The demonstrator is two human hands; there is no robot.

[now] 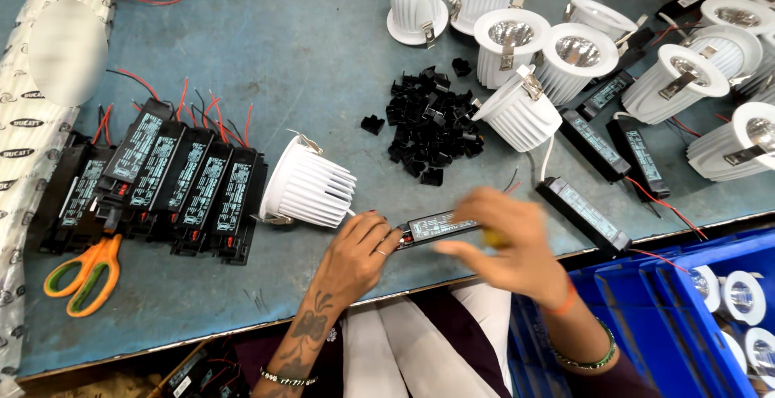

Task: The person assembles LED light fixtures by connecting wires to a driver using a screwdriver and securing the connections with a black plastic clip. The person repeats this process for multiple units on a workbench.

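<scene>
— What sits closest to the lens on my feed?

— My two forearms, coming up from the bottom edge, and beside the right one a blue plastic crate (638,301) with white round lamp fittings inside. I see both hands meeting at the near edge of the counter (266,51).

— What do the hands hold?

— My left hand (359,253) pinches one end of a slim black driver box (436,226), fingers closed on it. My right hand (504,245) is curled over the other end; it is blurred, so I cannot tell how tight that grip is. Something yellow shows under its fingers, too smeared to name.

— Where is that box, exactly?

— Lifted just above the counter's front edge, lying roughly level, just right of a white finned lamp housing (311,184) tipped on its side.

— And around it?

— To the left, a row of black driver boxes (169,176) with red wires, and orange-handled scissors (85,273) in front of them. Beyond my hands, a heap of small black clips (428,127). Further right, more white lamp fittings (533,55) and loose drivers.
</scene>
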